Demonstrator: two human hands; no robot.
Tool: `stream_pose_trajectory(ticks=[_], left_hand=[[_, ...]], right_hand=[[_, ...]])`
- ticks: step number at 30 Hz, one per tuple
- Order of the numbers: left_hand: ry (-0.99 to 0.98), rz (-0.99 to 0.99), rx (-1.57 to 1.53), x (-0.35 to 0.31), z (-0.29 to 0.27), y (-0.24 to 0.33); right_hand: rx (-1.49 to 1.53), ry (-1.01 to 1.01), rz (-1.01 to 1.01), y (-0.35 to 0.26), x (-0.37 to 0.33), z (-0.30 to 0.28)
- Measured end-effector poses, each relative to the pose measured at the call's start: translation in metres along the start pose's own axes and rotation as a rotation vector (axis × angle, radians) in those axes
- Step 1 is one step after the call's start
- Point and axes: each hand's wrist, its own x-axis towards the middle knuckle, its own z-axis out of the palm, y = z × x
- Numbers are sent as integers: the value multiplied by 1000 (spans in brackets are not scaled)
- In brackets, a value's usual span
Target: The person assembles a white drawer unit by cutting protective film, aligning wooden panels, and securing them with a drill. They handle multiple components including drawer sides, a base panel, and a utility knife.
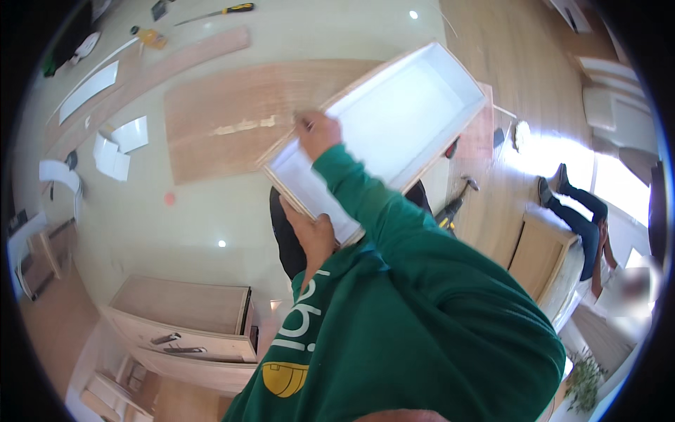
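Observation:
A wooden drawer box point(404, 112) with a white inside lies tilted across my lap, its long side running up to the right. My left hand point(311, 233) grips its near end, thumb over the rim and fingers on the outside. Above the rim on the drawer's left side is my right hand point(320, 133), its fingers curled together and slightly blurred. Whatever those fingers hold, if anything, cannot be made out.
Plywood sheets point(211, 126) and white panel pieces point(112, 156) lie on the floor. A screwdriver point(238, 8) and bottle point(149, 36) are far left; a hammer point(470, 184) and drill point(448, 211) are right. A cabinet point(183, 306) stands near left. Another person point(587, 225) sits at right.

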Motion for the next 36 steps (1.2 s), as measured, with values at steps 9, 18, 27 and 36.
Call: stream_pose_trajectory(ticks=[9,18,27,36], left_hand=[[0,-123,-197,-1,15,6],[38,-329,-79,74,-1,14],[-20,-318,14,72,6,11],[-125,-303,69,77,-1,13]], right_hand=[[-115,510,304,225,190,-143],[-388,461,421,307,277,-197],[-537,416,261,349,301,-193],[-750,263,208,302,276,-184]])
